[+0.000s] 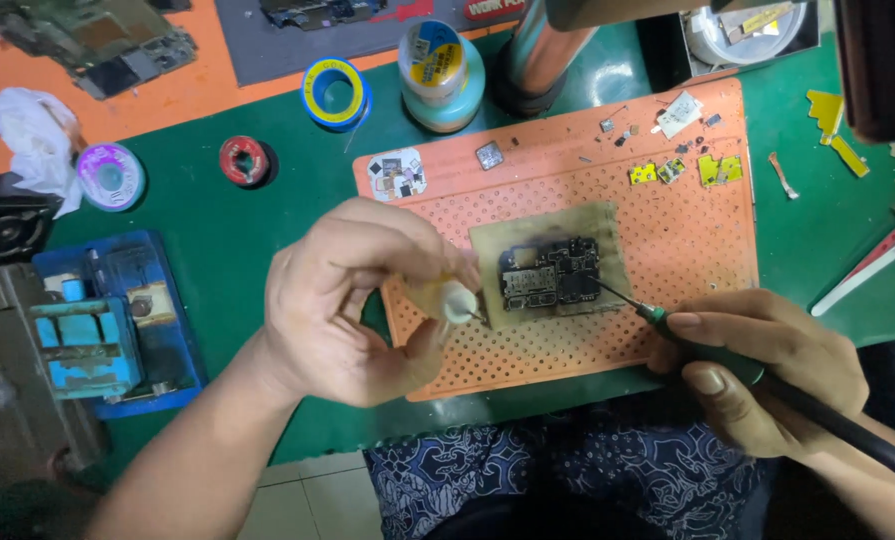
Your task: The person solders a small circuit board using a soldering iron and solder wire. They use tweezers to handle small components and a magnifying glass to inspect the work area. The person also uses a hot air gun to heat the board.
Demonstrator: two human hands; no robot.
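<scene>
A small dark circuit board (550,274) lies on a scorched beige pad on the orange perforated mat (667,240). My left hand (352,300) is closed around a small white syringe-like applicator (455,300), its needle tip just left of the board. In my right hand (762,365) is a green-and-black soldering iron (727,355), held like a pen. The iron's thin tip touches the right edge of the board.
Tiny chips and yellow tape bits (677,170) lie along the mat's far edge. A blue tape roll (335,93), a round flux jar (440,75) and solder wick spools (244,160) sit behind. A blue board holder (107,320) stands at left, tools at right.
</scene>
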